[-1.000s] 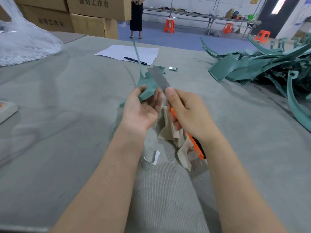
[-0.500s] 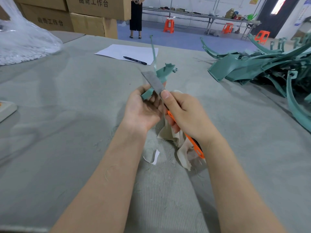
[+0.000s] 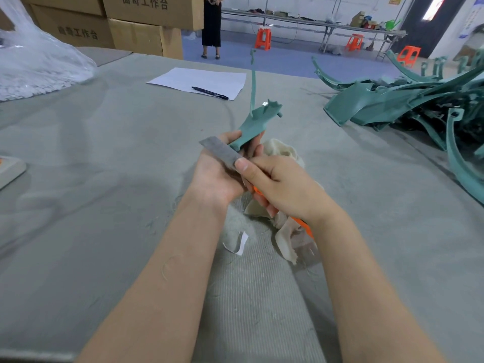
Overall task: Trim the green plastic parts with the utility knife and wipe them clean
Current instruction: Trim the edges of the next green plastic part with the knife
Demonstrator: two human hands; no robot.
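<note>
Since 1 s ago we've swung the green part [image 3: 252, 127] right & the utility knife [image 3: 222, 153] blade left. Our left hand [image 3: 217, 174] grips the part above the table, right hand [image 3: 282, 189] clenches the knife. Mid-trim, we reckon; wipe w/ cloth [image 3: 282, 153] & the pile [image 3: 392, 106] remain.

Handle of utility knife [image 3: 222, 153] mostly buried in right grip [image 3: 282, 187], only orange slivers show. Lower end of green part [image 3: 252, 125] hidden behind left grip [image 3: 220, 176] fingers. Both hands cover half the cloth [image 3: 284, 153]. On the right the pile of green parts [image 3: 392, 100] runs off the edge; plastic bag [image 3: 39, 61] off left; standing person [image 3: 211, 24] and boxes [image 3: 152, 11] cropped at top. Clutter on far table [image 3: 314, 23] too small to identify.
</note>
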